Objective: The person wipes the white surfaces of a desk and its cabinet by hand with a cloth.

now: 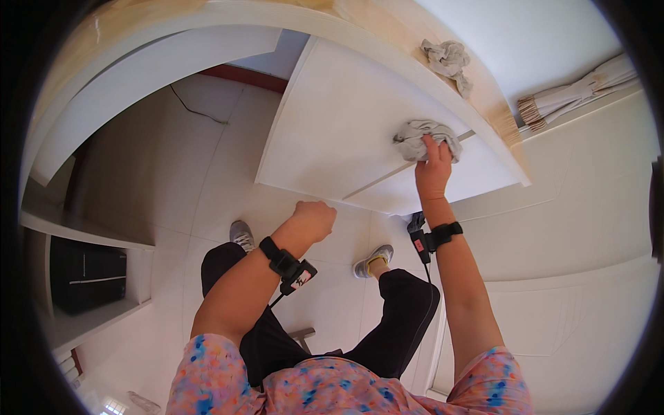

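Note:
My right hand [434,168] presses a crumpled grey cloth [415,140] against a white cabinet front [332,124]. Beneath the cloth runs the narrow gap [378,181] between two panels of that front. My left hand [316,220] is curled into a fist in front of the cabinet's lower edge, apart from it, and nothing shows in it; its fingertips are hidden. A second crumpled grey cloth [448,62] lies on the light wood-toned desktop [353,13] above the panels.
A black computer case [91,275] stands in a white open compartment on the left. A thin cable [194,110] lies on the tiled floor [207,171]. To the right are a white door [560,218] and a tied curtain [570,93]. Black devices are strapped to both forearms.

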